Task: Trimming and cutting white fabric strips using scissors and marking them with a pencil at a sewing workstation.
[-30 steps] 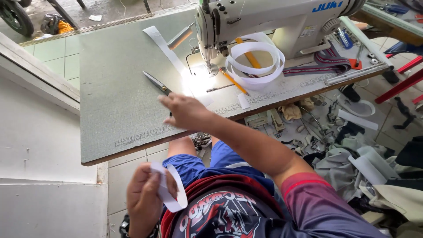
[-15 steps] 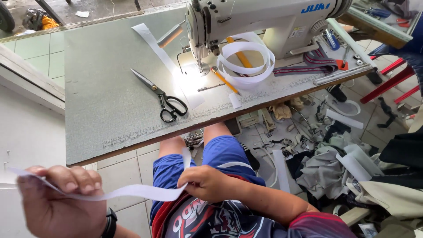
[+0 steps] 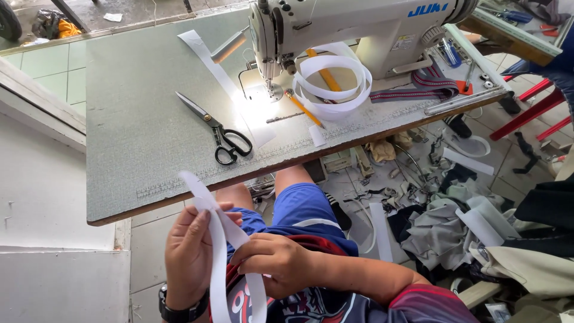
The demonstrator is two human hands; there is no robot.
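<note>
A long white fabric strip [image 3: 218,239] runs between both hands over my lap, looping up toward the table edge. My left hand [image 3: 190,254], with a black wristwatch, holds the strip's upper part between thumb and fingers. My right hand [image 3: 278,263] pinches the same strip lower down, close beside the left. Black-handled scissors [image 3: 218,130] lie loose on the grey-green table [image 3: 131,149] in front of me. A white sewing machine [image 3: 353,27] stands at the back, lamp lit over its needle.
A coil of white strip [image 3: 332,84] and a yellow pencil [image 3: 304,107] lie beside the machine, with another white strip [image 3: 224,84] across the table. Striped webbing [image 3: 418,90] sits right. Fabric scraps [image 3: 454,227] litter the tiled floor; red stool legs [image 3: 526,113] stand far right.
My right hand left the scissors on the table and came down to my lap. Both hands then drew together, and the white strip went from stretched sideways to upright between them.
</note>
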